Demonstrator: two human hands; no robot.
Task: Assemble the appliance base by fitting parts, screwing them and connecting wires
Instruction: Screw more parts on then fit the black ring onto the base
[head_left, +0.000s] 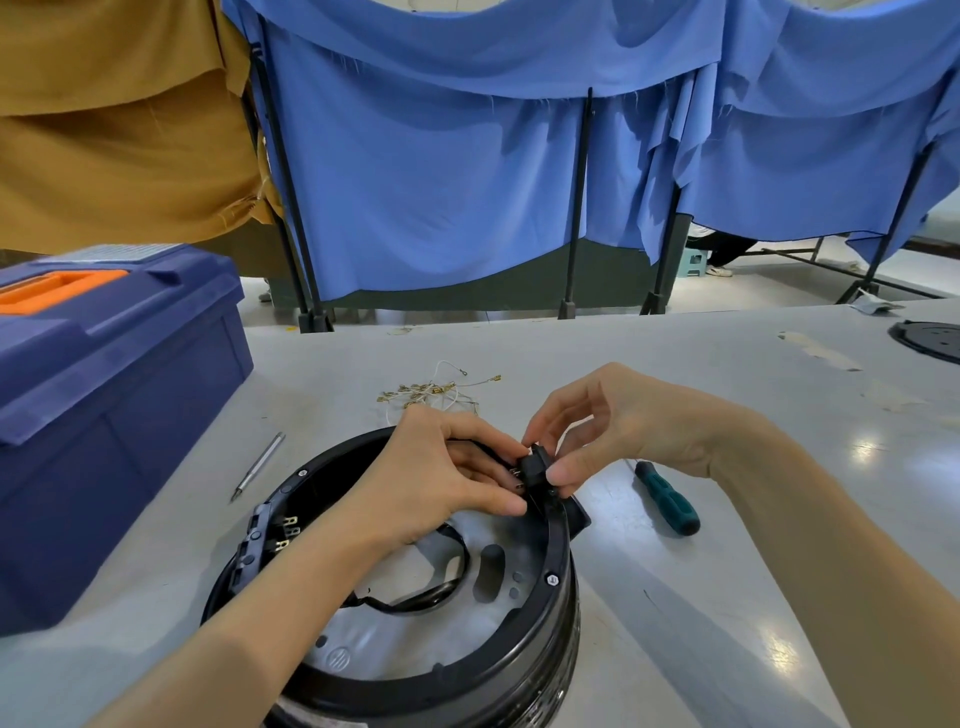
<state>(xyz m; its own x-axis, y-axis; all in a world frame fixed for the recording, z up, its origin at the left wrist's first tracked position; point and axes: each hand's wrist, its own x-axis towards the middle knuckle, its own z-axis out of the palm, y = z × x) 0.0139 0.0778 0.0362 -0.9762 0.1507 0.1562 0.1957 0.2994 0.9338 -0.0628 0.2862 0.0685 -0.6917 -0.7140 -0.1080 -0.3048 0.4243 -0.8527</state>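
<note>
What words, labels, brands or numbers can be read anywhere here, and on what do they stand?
No text here can be read.
Round stamped mark on the grey metal plate inside the round black appliance base: only bars in a circle, no letters to make out.
Dark blue plastic toolbox with orange handle: no label shows.
Teal-handled screwdriver: no print shows.

Left hand: bare, slim fingers, thumbnail cut short and plain. Right hand: bare, same slim build, thumbnail short with a rounded tip, knuckle creases visible on the fingers. Left forearm: bare from the wrist to the lower frame edge, surface smooth. Right forearm: bare from the wrist to the lower right frame edge, surface smooth.
</note>
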